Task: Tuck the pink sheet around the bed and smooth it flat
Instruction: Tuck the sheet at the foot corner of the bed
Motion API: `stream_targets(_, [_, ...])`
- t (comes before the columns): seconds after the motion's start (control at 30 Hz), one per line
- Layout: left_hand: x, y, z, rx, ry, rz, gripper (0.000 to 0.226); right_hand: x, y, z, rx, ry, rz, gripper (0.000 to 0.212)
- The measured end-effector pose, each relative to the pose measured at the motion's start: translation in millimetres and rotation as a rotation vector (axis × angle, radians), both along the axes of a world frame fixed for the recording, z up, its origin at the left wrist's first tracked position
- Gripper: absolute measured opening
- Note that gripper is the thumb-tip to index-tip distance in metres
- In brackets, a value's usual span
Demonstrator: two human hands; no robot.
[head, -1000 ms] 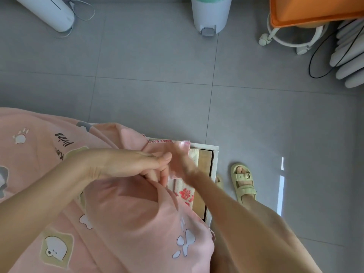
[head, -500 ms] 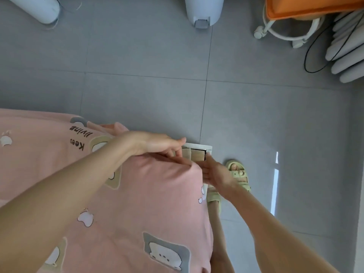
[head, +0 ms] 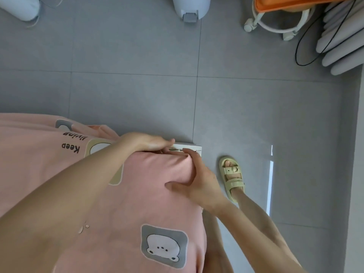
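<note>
The pink sheet (head: pixel 149 194), printed with bear patches and the words "Keep living", is stretched over the near right corner of the bed. Only the white bed frame corner (head: pixel 196 149) shows past it. My left hand (head: pixel 146 142) lies along the far edge of that corner, fingers pointing right and pressing the sheet's edge down. My right hand (head: pixel 199 181) cups the corner from the right side. Its thumb is spread on top of the sheet and its fingers run straight along the corner fold. Whatever lies under the sheet is hidden.
Grey tiled floor surrounds the bed corner. My foot in a pale green sandal (head: pixel 232 179) stands just right of the frame. Farther off are a white pedal bin (head: pixel 190 8), an orange seat on a white wheeled base (head: pixel 275 26), grey padded rolls (head: pixel 342 42) with a black cable, and a white appliance (head: pixel 17 6).
The bunched sheet corner was pulled over the mattress corner and now lies taut. My left hand moved to the far edge; my right hand came round to the corner's side.
</note>
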State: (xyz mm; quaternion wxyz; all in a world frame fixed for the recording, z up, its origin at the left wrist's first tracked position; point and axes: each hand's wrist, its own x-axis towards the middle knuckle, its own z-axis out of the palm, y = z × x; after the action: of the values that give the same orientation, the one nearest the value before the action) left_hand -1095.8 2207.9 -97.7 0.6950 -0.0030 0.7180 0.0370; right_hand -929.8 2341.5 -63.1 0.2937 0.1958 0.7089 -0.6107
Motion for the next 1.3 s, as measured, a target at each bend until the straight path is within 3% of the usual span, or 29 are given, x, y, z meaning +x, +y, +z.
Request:
stream_targets(0.13, [-2, 3, -7, -0.012, 0.07, -0.04, 0.07, -20, 13, -39, -0.193, -0.246, -0.099, 0.074])
stream_targets(0.27, [-4, -8, -9, 0.091, 0.229, 0.022, 0.07, -27, 20, -74, -0.331, -0.257, -0.13, 0.067])
stream_targets(0.4, [11, -28, -6, 0.139, 0.457, -0.041, 0.05, -34, 30, -87, -0.405, -0.249, -0.027, 0.052])
stream_targets(0.53, [36, -46, 4, 0.308, 0.817, -0.167, 0.033, -35, 36, -87, -0.097, -0.192, 0.093, 0.046])
stream_targets(0.63, [51, -59, 7, 0.316, 0.83, -0.313, 0.04, -34, 52, -90, 0.109, -0.28, 0.069, 0.05])
stream_targets(0.77, [51, -60, 16, 0.325, 0.834, -0.07, 0.038, -55, 74, -77, 0.315, -0.257, 0.162, 0.033])
stream_targets(0.87, [47, -62, 40, 0.303, 1.02, 0.01, 0.03, -86, 71, -47, 0.322, -0.16, 0.238, 0.026])
stream_targets(0.93, [49, -68, 56, 0.184, 1.112, 0.044, 0.024, -106, 64, -25, 0.295, -0.112, 0.303, 0.023])
stream_targets(1.03, [57, -84, 71, -0.047, 1.08, 0.25, 0.025, -134, 54, 6, 0.249, -0.061, 0.398, 0.019])
stream_targets(1.3, [55, -129, 100, -0.329, 1.025, 0.697, 0.04, -214, -8, 84, 0.158, 0.051, 0.57, 0.013])
